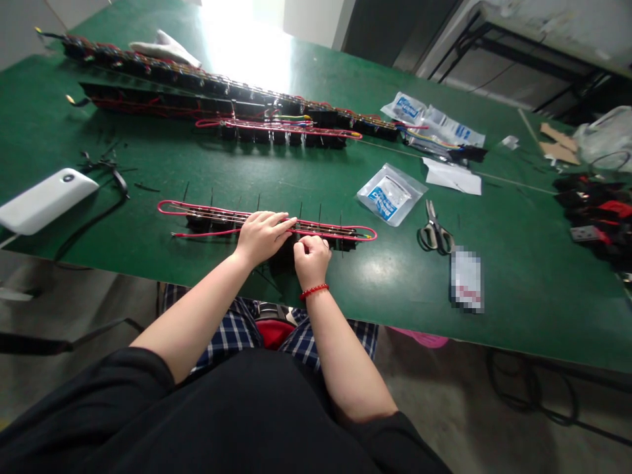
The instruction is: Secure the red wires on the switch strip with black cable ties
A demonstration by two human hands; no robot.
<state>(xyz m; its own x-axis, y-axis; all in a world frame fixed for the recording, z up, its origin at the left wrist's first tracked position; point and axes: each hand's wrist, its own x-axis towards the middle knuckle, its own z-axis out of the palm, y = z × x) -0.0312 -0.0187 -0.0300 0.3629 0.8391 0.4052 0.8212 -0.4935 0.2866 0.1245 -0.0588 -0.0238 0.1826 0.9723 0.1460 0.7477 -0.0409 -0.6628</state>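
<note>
A long strip of black switch modules wired with red and pink leads [207, 217] lies near the green table's front edge. My left hand [263, 236] lies flat on top of the strip's middle, fingers pointing right. My right hand [311, 258], with a red bead bracelet at the wrist, is curled right beside it, fingertips pinched on the strip's wiring. Black cable ties stick up along the strip.
Longer wired strips [276, 128] lie across the table's far side. Scissors [434, 232] and a small plastic bag [390, 194] lie to the right, more bags [434, 122] beyond. A white device [47, 199] sits at the left edge, black and red parts [600, 220] at far right.
</note>
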